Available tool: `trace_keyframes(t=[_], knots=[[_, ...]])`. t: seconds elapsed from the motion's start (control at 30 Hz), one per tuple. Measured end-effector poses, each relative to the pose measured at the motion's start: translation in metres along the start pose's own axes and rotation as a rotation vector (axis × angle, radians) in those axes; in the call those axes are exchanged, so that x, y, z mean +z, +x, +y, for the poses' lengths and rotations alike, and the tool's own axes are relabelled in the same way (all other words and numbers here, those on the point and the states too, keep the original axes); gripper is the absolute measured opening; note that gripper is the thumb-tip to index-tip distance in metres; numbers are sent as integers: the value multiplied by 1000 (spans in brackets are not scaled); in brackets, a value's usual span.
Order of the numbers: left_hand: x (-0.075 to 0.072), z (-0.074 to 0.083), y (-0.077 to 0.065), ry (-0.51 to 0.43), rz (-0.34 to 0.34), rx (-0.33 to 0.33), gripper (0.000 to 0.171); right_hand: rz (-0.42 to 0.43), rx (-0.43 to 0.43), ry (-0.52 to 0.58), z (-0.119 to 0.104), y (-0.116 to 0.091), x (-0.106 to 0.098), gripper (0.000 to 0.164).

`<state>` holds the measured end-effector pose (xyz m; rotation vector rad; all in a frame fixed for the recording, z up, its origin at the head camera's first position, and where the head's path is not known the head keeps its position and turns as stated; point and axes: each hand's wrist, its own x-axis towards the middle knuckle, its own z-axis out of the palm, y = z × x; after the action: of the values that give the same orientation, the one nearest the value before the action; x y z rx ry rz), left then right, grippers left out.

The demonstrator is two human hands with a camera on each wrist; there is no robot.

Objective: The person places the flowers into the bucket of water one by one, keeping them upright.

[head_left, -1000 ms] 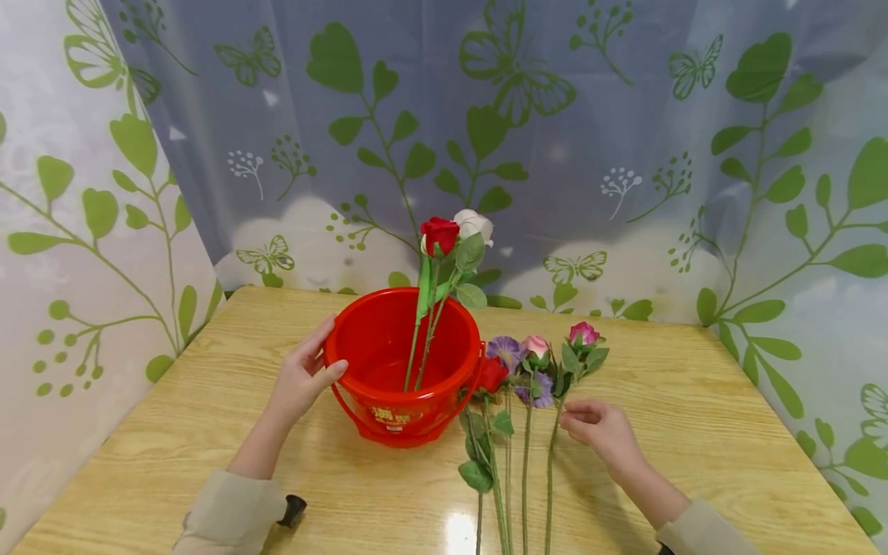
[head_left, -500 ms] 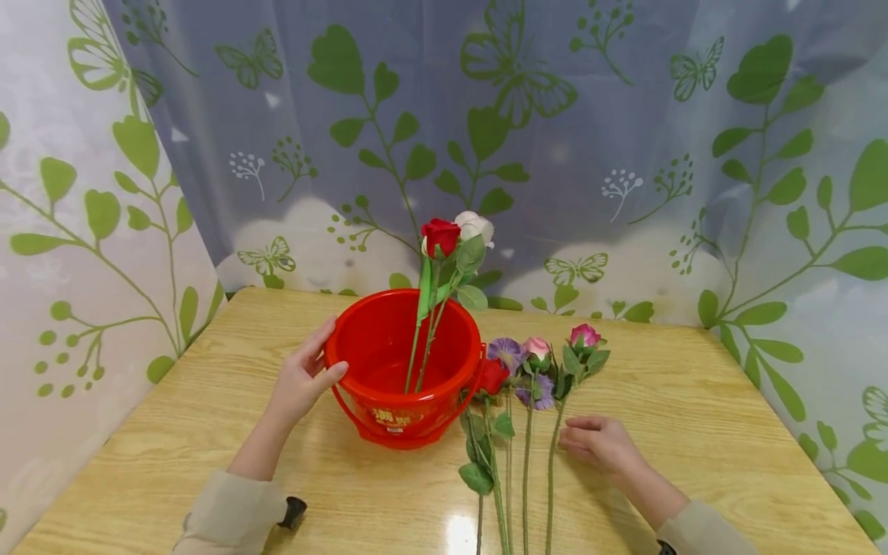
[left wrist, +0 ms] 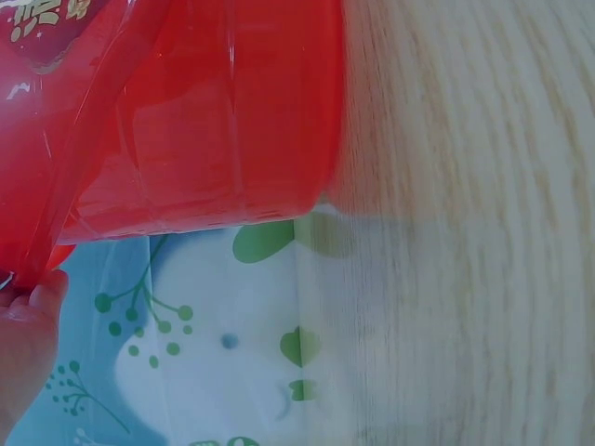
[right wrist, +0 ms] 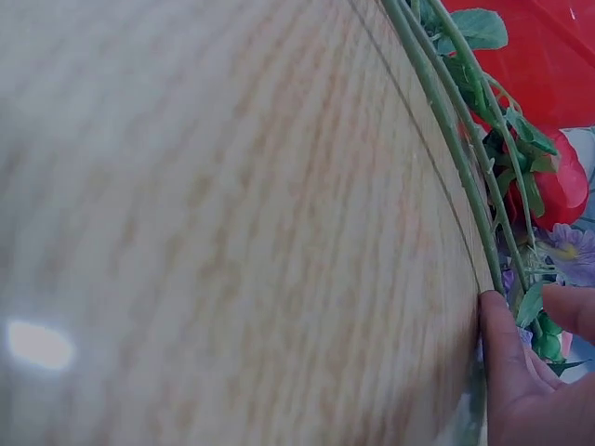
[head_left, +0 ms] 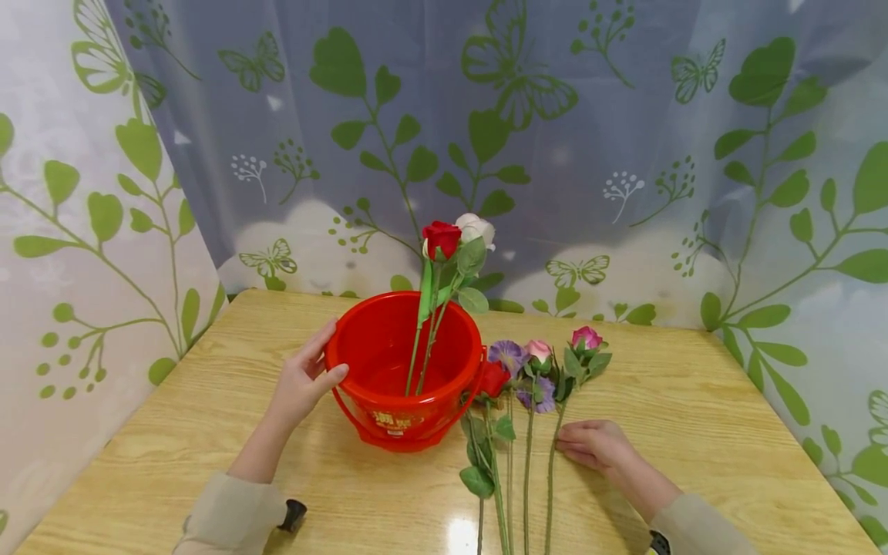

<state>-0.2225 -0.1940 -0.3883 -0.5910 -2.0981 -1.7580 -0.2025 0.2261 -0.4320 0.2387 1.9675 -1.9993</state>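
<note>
A red plastic bucket (head_left: 423,430) stands on the table, its rim gripped at the left by my left hand (head_left: 298,389), thumb over the edge. The left wrist view has the bucket's wall (left wrist: 232,121) large and part of the hand (left wrist: 26,348). Inside the bucket lean a red rose (head_left: 442,240) and a white rose (head_left: 475,229). My right hand (head_left: 600,447) rests on the table, fingertips at the stem (head_left: 551,486) of a magenta rose (head_left: 586,338). In the right wrist view, that hand's thumb (right wrist: 569,311) and index finger (right wrist: 502,348) are apart beside green stems.
Right of the bucket lie another red rose (head_left: 494,378), a pale pink rose (head_left: 538,351) and purple flowers (head_left: 508,356), stems toward me. A patterned curtain (head_left: 555,154) hangs behind the wooden table (head_left: 694,401). The bucket's handle (head_left: 479,378) hangs down near the flowers.
My right hand has lowered slightly toward the table and its fingertips have come up to the magenta rose's stem. The left hand and the bucket have stayed in place.
</note>
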Motion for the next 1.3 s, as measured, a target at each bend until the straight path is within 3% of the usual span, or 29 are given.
trace_keyframes(t=[0.37, 0.57, 0.93, 1.3], knots=[[1, 1, -1, -3, 1, -1, 57, 121, 46, -123, 5, 9, 6, 28], [1, 0, -2, -1, 2, 3, 57, 82, 48, -143, 9, 16, 3, 26], [0, 0, -1, 9, 9, -8, 58, 143, 58, -199, 2, 12, 10, 23], [0, -1, 0, 9, -1, -16, 58, 123, 52, -146, 1, 12, 8, 24]])
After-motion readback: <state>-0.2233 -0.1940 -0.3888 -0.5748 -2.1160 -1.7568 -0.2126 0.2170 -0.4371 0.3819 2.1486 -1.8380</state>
